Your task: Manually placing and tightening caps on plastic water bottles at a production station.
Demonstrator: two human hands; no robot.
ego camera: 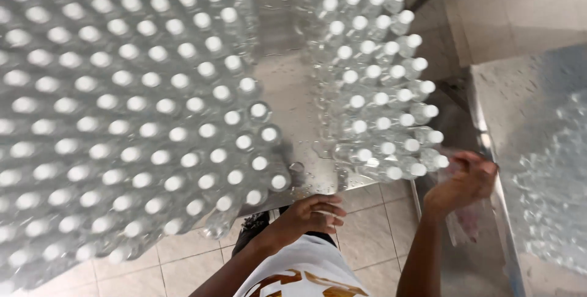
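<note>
Your left hand (315,214) is curling loosely, fingers bent and holding nothing, at the near edge of the wet steel table (287,89), just below the large block of clear white-capped bottles (122,107) that is filling its left side. Your right hand (468,178) is pinching a thin clear plastic bag (465,223) beside the smaller block of bottles (379,83), close to its nearest corner. A second steel surface (532,107) is lying to your right, above the tiled floor (367,236).

Your hands are finding room only along the bare steel lane (287,98) running between the large bottle block (122,107) and the smaller bottle block (379,83).
</note>
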